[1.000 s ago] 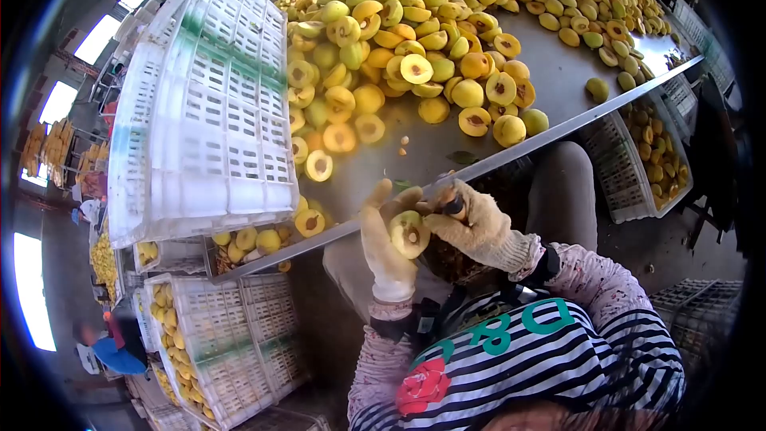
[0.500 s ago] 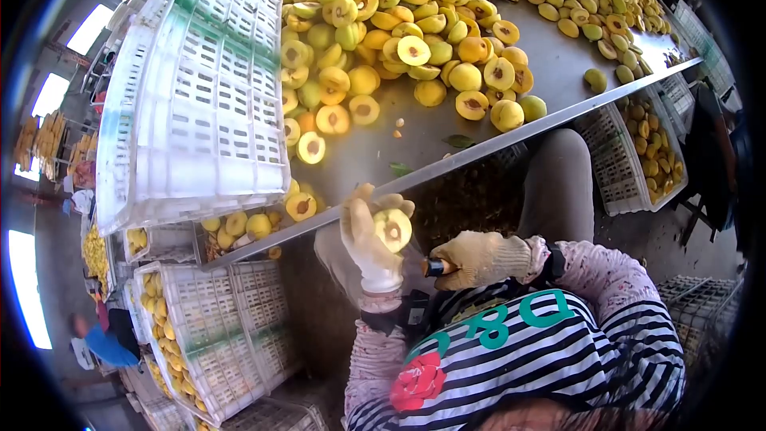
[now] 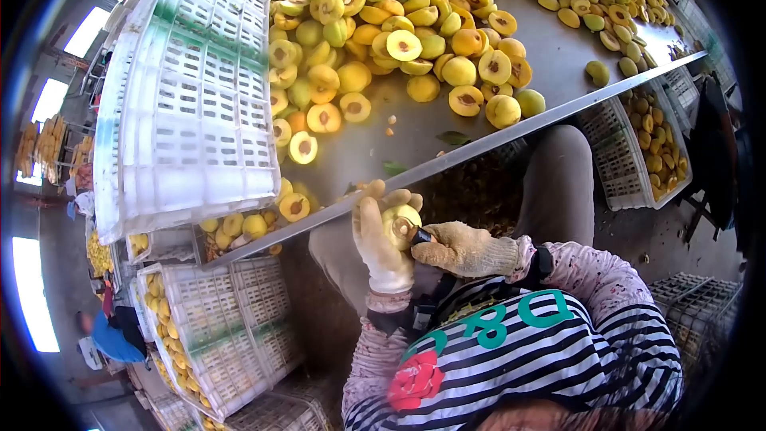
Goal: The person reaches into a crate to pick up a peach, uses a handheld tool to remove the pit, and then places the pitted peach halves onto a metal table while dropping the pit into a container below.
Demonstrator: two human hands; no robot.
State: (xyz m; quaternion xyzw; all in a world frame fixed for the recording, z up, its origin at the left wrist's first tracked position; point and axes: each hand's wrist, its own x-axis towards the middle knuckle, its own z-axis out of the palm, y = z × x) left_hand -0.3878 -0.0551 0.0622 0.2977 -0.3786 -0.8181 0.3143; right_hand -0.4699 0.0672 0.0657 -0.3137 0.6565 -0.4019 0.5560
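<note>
My left hand [image 3: 384,249], in a pale work glove, is closed around a halved yellow peach [image 3: 393,218]. The cut face is turned toward my right hand. My right hand [image 3: 471,250], also gloved, grips a short dark-handled pitting tool [image 3: 420,235]. Its working end meets the cut face near the pit, though the tip itself is hard to make out. Both hands are close together above my lap, just on my side of the metal table's raised edge [image 3: 479,146]. Beyond the edge lies a large heap of peach halves [image 3: 447,40].
A white plastic crate [image 3: 187,104] stands tilted on the table at the left. More crates with peaches sit below left [image 3: 223,327] and at the right [image 3: 618,156]. My knee [image 3: 558,183] is under the table edge. A person in blue [image 3: 118,339] is at the far left.
My right hand has moved left and up, bringing the tool from beside the peach half to its cut face. My left hand has shifted slightly right, still holding the peach.
</note>
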